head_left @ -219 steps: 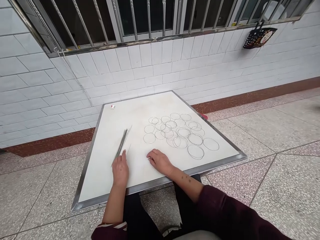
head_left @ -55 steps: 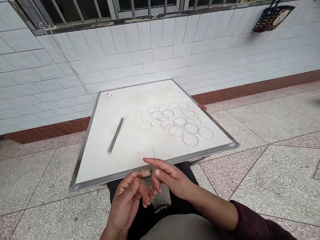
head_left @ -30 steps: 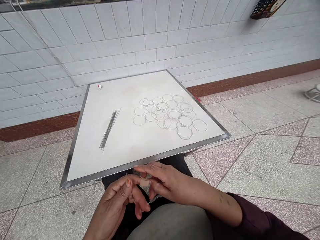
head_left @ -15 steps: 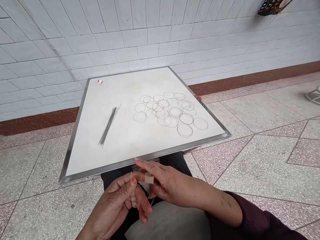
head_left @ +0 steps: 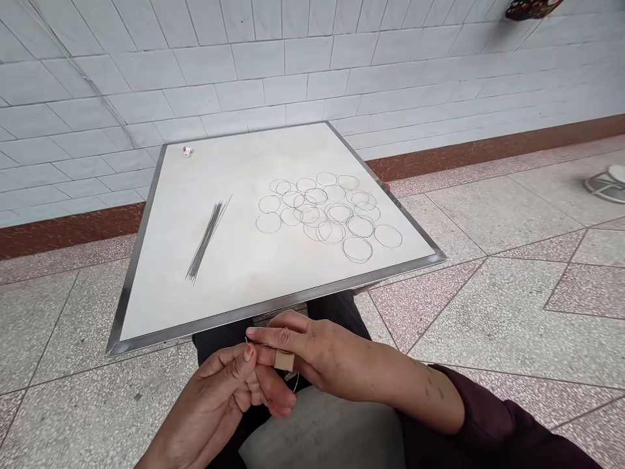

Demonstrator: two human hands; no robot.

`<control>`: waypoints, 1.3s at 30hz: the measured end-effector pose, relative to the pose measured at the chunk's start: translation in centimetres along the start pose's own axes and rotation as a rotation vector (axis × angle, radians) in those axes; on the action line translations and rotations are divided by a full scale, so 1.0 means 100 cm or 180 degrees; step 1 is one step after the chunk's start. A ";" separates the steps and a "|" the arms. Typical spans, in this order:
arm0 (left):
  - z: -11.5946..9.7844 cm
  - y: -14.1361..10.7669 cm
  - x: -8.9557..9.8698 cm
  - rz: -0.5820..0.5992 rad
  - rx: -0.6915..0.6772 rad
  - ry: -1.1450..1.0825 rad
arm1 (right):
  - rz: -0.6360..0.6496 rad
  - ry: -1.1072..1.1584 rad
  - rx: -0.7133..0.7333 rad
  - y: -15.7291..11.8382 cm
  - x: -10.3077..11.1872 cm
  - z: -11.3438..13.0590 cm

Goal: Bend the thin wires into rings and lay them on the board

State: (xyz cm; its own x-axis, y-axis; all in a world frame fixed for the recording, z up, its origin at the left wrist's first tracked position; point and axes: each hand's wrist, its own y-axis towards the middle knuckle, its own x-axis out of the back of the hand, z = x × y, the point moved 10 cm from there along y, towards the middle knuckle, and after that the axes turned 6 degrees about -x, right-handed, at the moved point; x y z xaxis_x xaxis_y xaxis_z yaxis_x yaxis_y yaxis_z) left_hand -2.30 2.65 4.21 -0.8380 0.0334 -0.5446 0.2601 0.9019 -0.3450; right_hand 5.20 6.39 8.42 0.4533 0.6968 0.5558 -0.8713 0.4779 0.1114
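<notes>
Pinched a thin wire point(head_left: 296, 383) above the lap point(head_left: 322, 426) with thumb and forefinger of the left hand point(head_left: 215, 397), and held fingers of the right hand point(head_left: 325, 352) close alongside (could not tell whether gripping), near the table point(head_left: 239, 264) bearing wire rings point(head_left: 329, 212) and straight wires point(head_left: 206, 241).

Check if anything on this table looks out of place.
Nothing looks spilled or broken. One small white-and-red item sits alone near the table's far left corner, apart from the wires and rings; too small to identify.

Glossy white tiles point(head_left: 258, 60); smooth metal table edge point(head_left: 273, 306).
</notes>
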 end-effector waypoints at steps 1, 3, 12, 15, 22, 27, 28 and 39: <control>0.000 0.000 0.000 0.0012 0.0029 -0.0028 | 0.0009 -0.0040 -0.0019 0.000 -0.001 0.000; 0.002 -0.001 0.000 0.0007 0.0092 -0.0059 | 0.0032 -0.0137 -0.0062 -0.001 -0.002 -0.002; 0.009 0.000 0.008 -0.0110 0.0268 0.0075 | -0.0057 -0.0614 0.0072 -0.004 -0.003 -0.005; 0.010 0.001 0.007 -0.0136 0.0330 0.0100 | -0.0055 -0.0297 0.0044 -0.004 0.003 -0.004; 0.018 0.003 -0.003 0.0042 0.0453 0.0148 | 0.0208 -0.0412 0.0449 -0.004 0.007 0.002; 0.019 0.005 -0.005 0.0011 0.0482 0.0168 | 0.0039 -0.0509 0.0611 -0.003 0.011 0.003; 0.019 0.006 -0.005 -0.0007 0.0483 0.0158 | -0.0003 -0.0508 0.0597 -0.002 0.012 0.003; 0.025 0.010 0.003 -0.0232 0.0443 0.0166 | -0.0516 -0.0445 0.0532 -0.002 0.024 0.002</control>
State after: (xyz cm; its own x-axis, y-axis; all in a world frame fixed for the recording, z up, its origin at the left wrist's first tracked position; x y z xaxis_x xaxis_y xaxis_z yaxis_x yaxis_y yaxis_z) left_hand -1.04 2.50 1.80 -0.8799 -0.0044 -0.4751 0.2586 0.8344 -0.4868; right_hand 6.43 7.88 9.90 0.5692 0.5322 0.6267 -0.8136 0.4742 0.3364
